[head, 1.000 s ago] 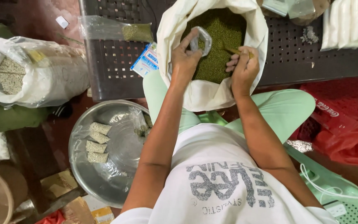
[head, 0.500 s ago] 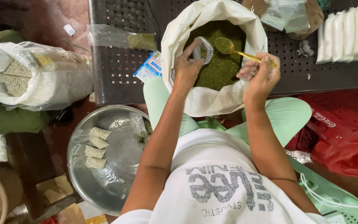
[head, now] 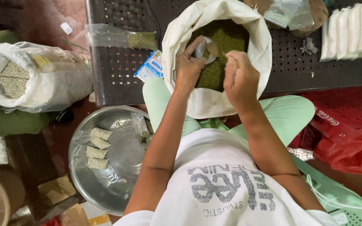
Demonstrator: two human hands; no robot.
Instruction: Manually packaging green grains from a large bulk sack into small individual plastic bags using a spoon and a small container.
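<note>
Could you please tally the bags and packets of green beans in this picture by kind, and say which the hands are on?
Large white sack of beans, open: 1
Small clear bag held by the left hand over the sack, the right hand beside it: 1
Clear part-filled bag on the dark crate: 1
Small filled packets in the metal basin: 4
Total: 7

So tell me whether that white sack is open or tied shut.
Open: the white sack has its rim rolled back, green grain exposed.
</note>
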